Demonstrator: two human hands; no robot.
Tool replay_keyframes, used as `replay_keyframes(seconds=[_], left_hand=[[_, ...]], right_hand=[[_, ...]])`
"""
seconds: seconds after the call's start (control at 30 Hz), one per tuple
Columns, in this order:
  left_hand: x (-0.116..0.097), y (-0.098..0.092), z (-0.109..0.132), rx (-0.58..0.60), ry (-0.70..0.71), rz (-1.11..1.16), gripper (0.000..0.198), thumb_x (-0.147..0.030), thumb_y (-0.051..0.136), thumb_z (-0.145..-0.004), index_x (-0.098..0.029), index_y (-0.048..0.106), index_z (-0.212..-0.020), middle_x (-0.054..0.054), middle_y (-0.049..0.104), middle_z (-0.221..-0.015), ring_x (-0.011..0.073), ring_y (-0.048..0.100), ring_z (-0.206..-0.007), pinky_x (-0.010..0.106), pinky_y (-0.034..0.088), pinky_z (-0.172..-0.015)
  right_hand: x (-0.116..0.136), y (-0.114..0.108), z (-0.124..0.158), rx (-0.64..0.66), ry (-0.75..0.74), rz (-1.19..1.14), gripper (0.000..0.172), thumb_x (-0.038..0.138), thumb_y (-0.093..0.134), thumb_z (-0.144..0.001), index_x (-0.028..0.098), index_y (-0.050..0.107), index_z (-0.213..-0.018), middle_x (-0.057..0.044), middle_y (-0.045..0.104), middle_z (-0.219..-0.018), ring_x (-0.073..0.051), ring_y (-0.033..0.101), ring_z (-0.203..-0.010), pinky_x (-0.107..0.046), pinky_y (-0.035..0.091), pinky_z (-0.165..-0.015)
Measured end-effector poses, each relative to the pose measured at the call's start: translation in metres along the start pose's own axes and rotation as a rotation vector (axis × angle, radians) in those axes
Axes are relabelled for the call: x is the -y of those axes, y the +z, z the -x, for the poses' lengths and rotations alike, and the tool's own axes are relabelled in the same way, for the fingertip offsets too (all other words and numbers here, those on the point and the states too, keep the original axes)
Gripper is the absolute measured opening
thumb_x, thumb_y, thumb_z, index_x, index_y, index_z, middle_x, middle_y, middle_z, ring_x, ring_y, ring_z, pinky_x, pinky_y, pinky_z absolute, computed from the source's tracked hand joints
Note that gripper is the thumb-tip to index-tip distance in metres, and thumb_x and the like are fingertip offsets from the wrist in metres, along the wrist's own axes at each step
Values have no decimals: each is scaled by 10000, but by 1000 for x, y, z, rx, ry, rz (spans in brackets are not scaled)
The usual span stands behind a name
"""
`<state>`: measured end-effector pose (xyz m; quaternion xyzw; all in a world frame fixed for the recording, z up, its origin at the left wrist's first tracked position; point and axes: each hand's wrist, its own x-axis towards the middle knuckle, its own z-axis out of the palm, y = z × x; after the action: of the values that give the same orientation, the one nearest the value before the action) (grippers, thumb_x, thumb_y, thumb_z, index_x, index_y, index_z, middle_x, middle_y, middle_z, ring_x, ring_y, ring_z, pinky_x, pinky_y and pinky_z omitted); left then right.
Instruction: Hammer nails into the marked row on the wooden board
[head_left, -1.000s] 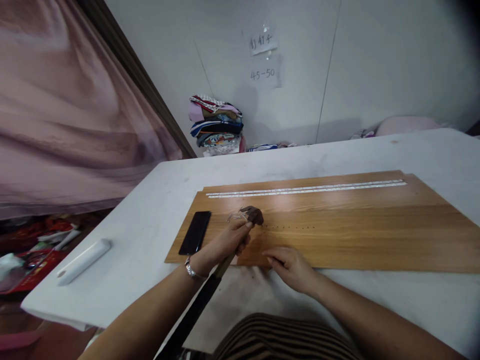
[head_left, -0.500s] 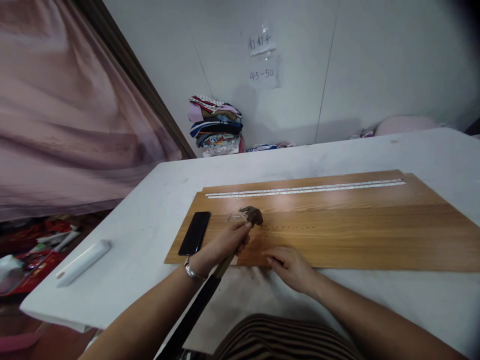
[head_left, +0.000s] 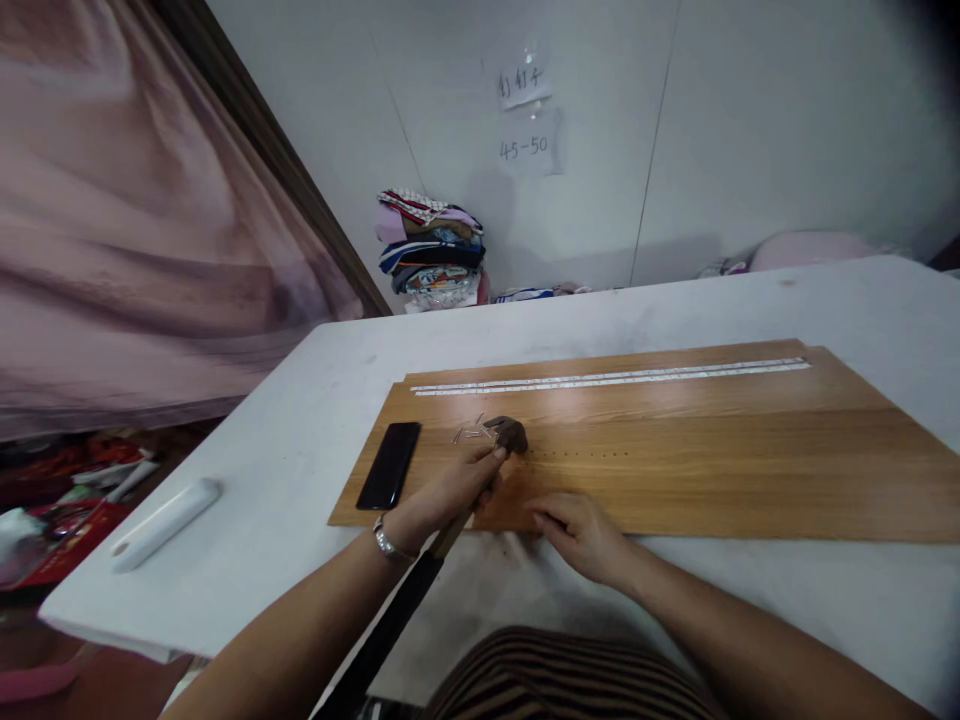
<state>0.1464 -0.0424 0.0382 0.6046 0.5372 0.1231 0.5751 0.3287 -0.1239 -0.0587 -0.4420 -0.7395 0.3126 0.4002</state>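
Observation:
A long wooden board lies on the white table. My left hand is wrapped round a hammer near its head, which rests at or just above the board; the dark grip runs back toward my body. My right hand lies at the board's near edge with its fingers curled together; whether they hold anything small is hidden. Several loose nails lie left of the hammer head. A row of small dark dots runs rightward from the head. Two pale marked strips lie along the board's far side.
A black phone lies on the board's left end. On the table at the left is a white elongated object. Folded clothes are stacked beyond the far edge, and a pink curtain hangs at the left.
The hammer head and my left hand have shifted very slightly right and down. My right hand has stayed nearly still.

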Motion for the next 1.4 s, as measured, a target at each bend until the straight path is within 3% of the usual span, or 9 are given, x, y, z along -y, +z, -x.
replay_keyframes(seconds=[0.23,0.6,0.9,1.2,1.4], left_hand=[[-8,-3,5,1,6,34,427,-575,471,-850,-163,541,-940,-40,489,-640,63,434,-463,183,356,-416],[2,0,-2,12,18,4,460,-594,469,-840,-160,561,-961,-48,481,-614,66,430,-438,191,352,-409],[-6,-4,4,-17,1,59,413,-567,496,-839,-167,548,-927,-45,490,-622,57,430,-449,173,347,-411],[5,-2,-4,23,5,-10,479,-615,462,-840,-166,567,-967,-43,481,-606,78,439,-446,204,354,-412],[0,-1,-1,-8,3,14,438,-602,489,-825,-171,547,-875,-40,497,-622,62,429,-452,187,351,-416]], right_hand=[[0,0,0,5,12,-17,266,192,495,-919,200,723,-1056,-80,760,-974,-208,709,-864,-318,536,-757],[0,0,0,3,2,-2,259,196,493,-920,202,722,-1040,-72,759,-945,-201,701,-839,-313,530,-746],[1,0,1,4,9,-7,267,192,491,-916,182,722,-1049,-91,761,-969,-215,711,-865,-328,540,-756],[1,-1,0,-1,-3,5,265,197,491,-917,193,726,-1039,-81,763,-948,-208,710,-848,-319,535,-749],[0,0,0,0,2,0,267,199,488,-919,197,724,-1045,-82,761,-964,-206,708,-870,-317,536,-761]])
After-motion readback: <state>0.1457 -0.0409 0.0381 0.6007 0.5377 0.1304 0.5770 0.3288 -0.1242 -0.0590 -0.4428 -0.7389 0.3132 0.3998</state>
